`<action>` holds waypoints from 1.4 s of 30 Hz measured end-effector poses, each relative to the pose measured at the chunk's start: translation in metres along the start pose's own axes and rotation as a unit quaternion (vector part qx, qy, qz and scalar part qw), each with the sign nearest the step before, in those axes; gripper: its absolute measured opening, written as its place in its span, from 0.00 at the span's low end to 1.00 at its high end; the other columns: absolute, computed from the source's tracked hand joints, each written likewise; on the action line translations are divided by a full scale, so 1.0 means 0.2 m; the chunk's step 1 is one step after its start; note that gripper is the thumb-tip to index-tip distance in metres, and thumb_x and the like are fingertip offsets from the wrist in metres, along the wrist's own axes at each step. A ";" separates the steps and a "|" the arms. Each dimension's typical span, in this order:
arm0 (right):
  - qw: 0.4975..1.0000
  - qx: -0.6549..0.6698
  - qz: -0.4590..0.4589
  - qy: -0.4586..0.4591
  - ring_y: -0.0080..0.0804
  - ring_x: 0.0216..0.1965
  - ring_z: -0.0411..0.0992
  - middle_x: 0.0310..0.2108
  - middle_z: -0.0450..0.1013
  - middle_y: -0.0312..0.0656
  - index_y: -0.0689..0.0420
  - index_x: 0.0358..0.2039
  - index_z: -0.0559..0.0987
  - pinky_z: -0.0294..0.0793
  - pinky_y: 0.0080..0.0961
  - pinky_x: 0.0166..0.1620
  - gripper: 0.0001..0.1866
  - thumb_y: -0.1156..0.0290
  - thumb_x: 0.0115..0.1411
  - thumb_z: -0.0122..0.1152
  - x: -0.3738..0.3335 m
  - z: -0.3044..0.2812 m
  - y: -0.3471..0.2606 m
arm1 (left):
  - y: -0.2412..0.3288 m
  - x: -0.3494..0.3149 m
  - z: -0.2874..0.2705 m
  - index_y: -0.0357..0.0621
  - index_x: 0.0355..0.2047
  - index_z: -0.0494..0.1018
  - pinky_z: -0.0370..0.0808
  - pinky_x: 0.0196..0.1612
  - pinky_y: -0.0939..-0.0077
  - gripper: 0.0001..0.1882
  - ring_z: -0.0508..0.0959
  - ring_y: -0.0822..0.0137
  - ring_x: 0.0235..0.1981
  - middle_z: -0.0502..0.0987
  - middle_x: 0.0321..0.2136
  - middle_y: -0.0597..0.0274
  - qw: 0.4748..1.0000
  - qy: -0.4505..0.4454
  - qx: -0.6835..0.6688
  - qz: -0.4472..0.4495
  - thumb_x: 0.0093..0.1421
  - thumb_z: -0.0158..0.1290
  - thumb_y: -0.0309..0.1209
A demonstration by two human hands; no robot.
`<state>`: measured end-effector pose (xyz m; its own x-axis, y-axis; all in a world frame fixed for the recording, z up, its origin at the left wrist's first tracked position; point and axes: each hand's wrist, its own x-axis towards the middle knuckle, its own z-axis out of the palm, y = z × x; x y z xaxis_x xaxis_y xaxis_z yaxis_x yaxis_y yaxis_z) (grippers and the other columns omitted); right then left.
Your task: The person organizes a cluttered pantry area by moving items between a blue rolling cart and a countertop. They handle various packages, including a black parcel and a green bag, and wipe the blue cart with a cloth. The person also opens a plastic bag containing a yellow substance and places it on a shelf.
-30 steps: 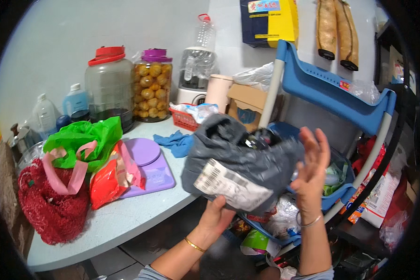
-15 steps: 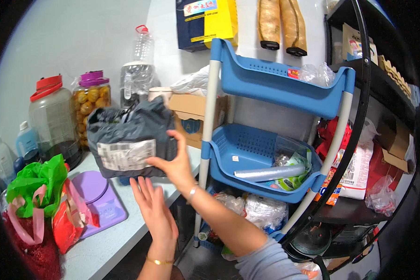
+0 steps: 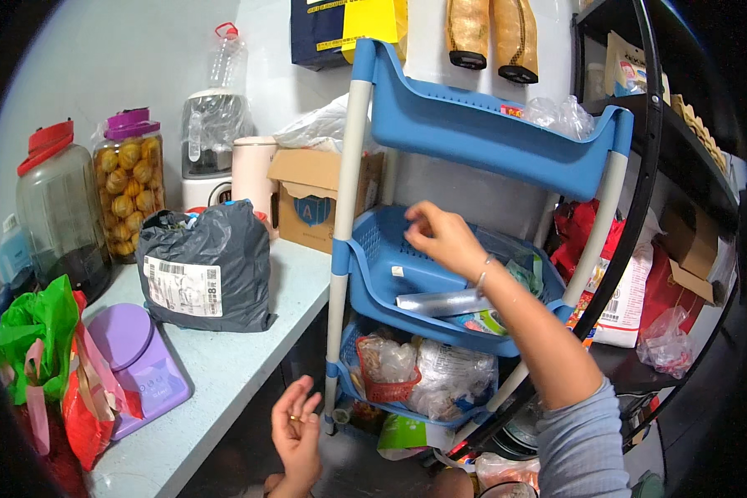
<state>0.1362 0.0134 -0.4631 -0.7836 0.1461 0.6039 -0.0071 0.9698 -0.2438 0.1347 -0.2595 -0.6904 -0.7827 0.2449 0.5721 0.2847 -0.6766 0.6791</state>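
A dark grey plastic parcel bag [image 3: 245, 266] with a white label stands on the pale counter, its top gathered and partly open; neither hand touches it. My right hand [image 3: 445, 241], fingers loosely bent and no object visible in them, hovers over the middle blue basket [image 3: 465, 332] of the trolley. In that basket lie a roll of clear film [image 3: 436, 305] and some green packets. Lower down, beside the counter's front edge, my left hand [image 3: 297, 432] hangs with its fingers half curled and apart, holding nothing.
Purple kitchen scales [image 3: 153, 386] and red and green plastic bags [image 3: 41, 324] occupy the counter's near left. Behind stand large jars [image 3: 129, 187] and a cardboard box [image 3: 307, 228]. The trolley's pale posts [image 3: 346, 183] and a black shelf frame [image 3: 647, 149] rise on the right.
The parcel bag, earlier between my hands above the counter, now rests on it, released. My right hand has moved right to the trolley; my left has dropped lower. The view has shifted.
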 end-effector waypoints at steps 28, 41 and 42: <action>0.895 -0.226 -0.386 -0.008 0.29 0.46 0.67 0.36 0.68 0.34 0.46 0.30 0.73 0.58 0.45 0.55 0.09 0.69 0.45 0.56 -0.71 -0.10 -0.63 | 0.26 -0.13 0.22 0.43 0.62 0.42 0.68 0.48 0.59 0.48 0.72 0.58 0.44 0.62 0.50 0.49 0.903 -0.198 -0.165 -0.345 0.49 0.59 0.42; 0.891 0.449 -0.009 -0.068 0.44 0.55 0.60 0.56 0.56 0.59 0.68 0.60 0.45 0.61 0.31 0.55 0.42 0.70 0.52 0.58 -0.76 0.41 -0.75 | 0.33 -0.03 0.16 0.39 0.61 0.38 0.60 0.55 0.65 0.51 0.59 0.58 0.56 0.53 0.56 0.47 0.960 -0.074 0.270 0.000 0.45 0.61 0.25; 0.876 0.479 0.011 -0.055 0.44 0.55 0.60 0.55 0.56 0.59 0.67 0.60 0.46 0.60 0.31 0.55 0.42 0.69 0.51 0.59 -0.74 0.46 -0.71 | 0.29 -0.01 0.13 0.41 0.62 0.36 0.60 0.55 0.66 0.53 0.58 0.60 0.57 0.52 0.57 0.49 0.961 -0.098 0.259 -0.028 0.44 0.61 0.24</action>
<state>0.1963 -0.1646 -0.5879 -0.8449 0.0917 0.5270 -0.4680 0.3505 -0.8112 0.1675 -0.2807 -0.6413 -0.6995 0.4313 0.5698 0.5225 -0.2353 0.8196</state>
